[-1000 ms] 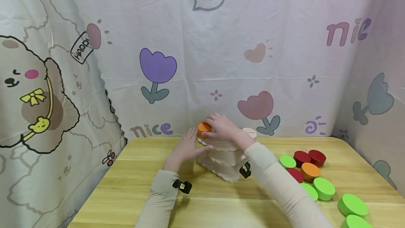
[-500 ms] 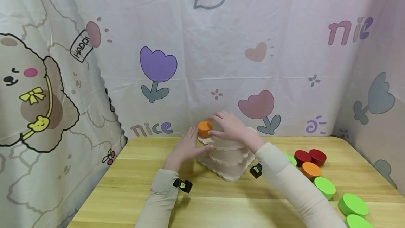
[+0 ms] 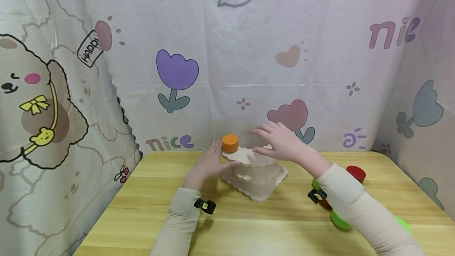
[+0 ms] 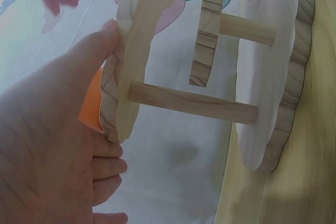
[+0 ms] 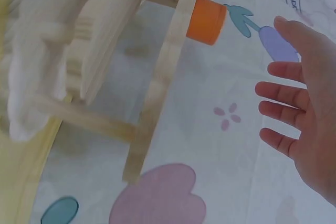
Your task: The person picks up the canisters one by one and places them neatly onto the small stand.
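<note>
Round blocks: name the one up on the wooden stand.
The orange block, atop the wooden stand beside the left hand; the visible red blocks and green blocks lie on the table.

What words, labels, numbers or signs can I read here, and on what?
"nice": back curtain, lower left.
"ni", rest unclear: back curtain, upper right.
"HAPP", last letter unclear: printed card, left curtain.
Yellow patches on the black wrist devices: too small to read.

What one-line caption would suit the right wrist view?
The right hand, fingers apart, beside but not touching an orange cylinder on a wooden stand, against printed cloth.
</note>
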